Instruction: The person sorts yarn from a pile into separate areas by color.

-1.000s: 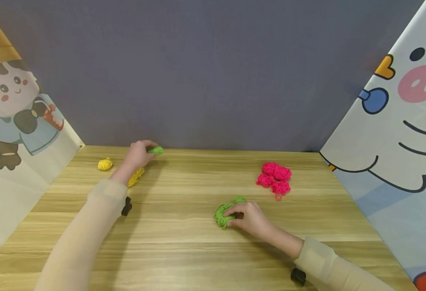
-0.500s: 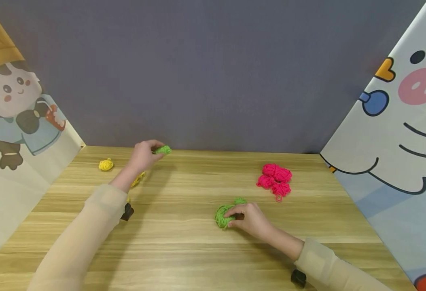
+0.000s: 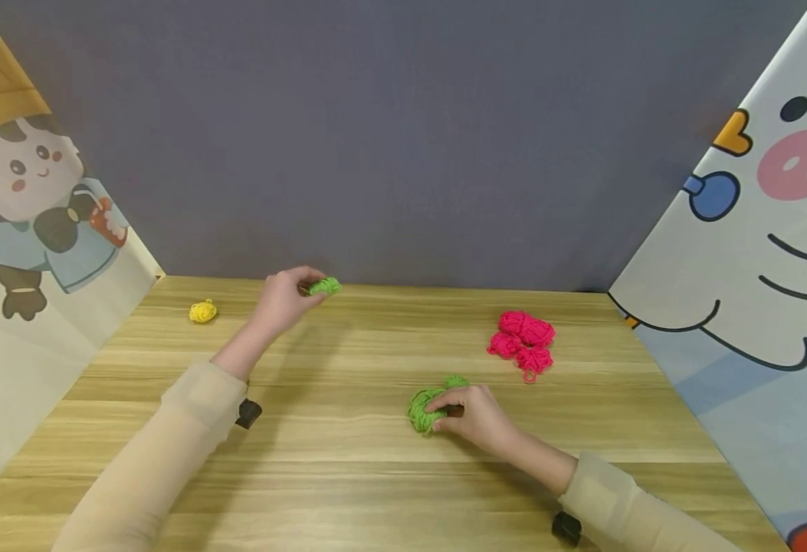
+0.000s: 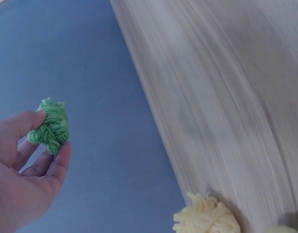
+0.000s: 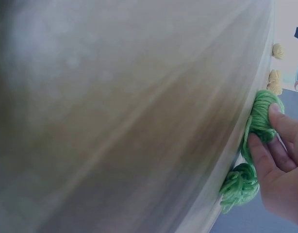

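My left hand (image 3: pixel 287 299) pinches a small green yarn ball (image 3: pixel 326 286) between thumb and fingers, held above the table's back part. In the left wrist view this little ball (image 4: pixel 53 127) shows clear of the wood. Lower and to the right, my right hand (image 3: pixel 479 418) grips a larger green yarn ball (image 3: pixel 422 412) that sits on the table. Its thumb and fingertips lie on the strands of that ball (image 5: pixel 261 114) in the right wrist view. Another green yarn ball (image 3: pixel 455 380) is just behind the hand, partly covered by it.
Several pink yarn balls (image 3: pixel 523 337) lie clustered at the right rear of the wooden table (image 3: pixel 348 475). A yellow yarn ball (image 3: pixel 203 311) sits at the back left. A grey panel (image 3: pixel 403 146) stands along the table's back edge, with printed panels at both sides.
My left hand has carried the small green yarn ball to the right along the back. Its arm now covers yellow yarn that was visible earlier. The right hand has stayed at the larger ball.
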A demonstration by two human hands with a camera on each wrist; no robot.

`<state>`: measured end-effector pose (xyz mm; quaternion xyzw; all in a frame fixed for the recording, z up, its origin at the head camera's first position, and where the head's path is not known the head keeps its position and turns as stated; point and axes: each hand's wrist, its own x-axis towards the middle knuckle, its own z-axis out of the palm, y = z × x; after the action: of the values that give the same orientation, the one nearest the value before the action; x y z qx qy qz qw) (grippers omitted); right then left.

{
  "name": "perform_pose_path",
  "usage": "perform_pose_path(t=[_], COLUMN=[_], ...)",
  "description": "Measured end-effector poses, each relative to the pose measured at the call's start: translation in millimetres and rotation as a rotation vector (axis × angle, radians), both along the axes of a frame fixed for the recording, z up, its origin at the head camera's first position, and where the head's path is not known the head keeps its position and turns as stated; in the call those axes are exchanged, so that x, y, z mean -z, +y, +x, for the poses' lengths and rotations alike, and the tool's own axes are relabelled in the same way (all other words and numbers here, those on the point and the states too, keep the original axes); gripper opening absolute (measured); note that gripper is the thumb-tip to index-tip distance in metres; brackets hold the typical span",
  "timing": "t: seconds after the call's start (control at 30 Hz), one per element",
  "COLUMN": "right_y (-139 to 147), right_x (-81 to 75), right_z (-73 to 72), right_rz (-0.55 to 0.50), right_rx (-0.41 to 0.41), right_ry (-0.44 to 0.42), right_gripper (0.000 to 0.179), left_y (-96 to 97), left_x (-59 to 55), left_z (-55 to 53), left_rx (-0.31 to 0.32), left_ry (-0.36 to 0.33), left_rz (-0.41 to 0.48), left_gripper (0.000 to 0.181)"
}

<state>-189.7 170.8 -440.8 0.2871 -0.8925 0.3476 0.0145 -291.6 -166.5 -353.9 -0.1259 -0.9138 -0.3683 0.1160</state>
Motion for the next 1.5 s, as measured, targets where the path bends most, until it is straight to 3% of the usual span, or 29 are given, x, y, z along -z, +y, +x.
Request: perform_pose_path(t=[0.63, 0.93, 1.5], right_y=[0.0, -0.1, 1.2], right_x=[-0.2, 1.1, 1.7], right_z=[-0.5, 0.0, 0.1], right_rz=[0.008, 0.005, 0.02], right_rx=[-0.003, -0.006, -0.003], right_ry=[-0.004, 0.028, 0.037], right_gripper=[0.023, 0.023, 0.023], left_y=[32.9, 51.6, 91.8], left_x=[4.2, 23.9, 58.3], left_z=[28.2, 35.2, 40.6], left_rx=[0.051, 0.13, 0.24], left_ry=[0.073, 0.135, 0.011], left_rz=[0.077, 0.122, 0.167], left_gripper=[0.028, 0.028, 0.026])
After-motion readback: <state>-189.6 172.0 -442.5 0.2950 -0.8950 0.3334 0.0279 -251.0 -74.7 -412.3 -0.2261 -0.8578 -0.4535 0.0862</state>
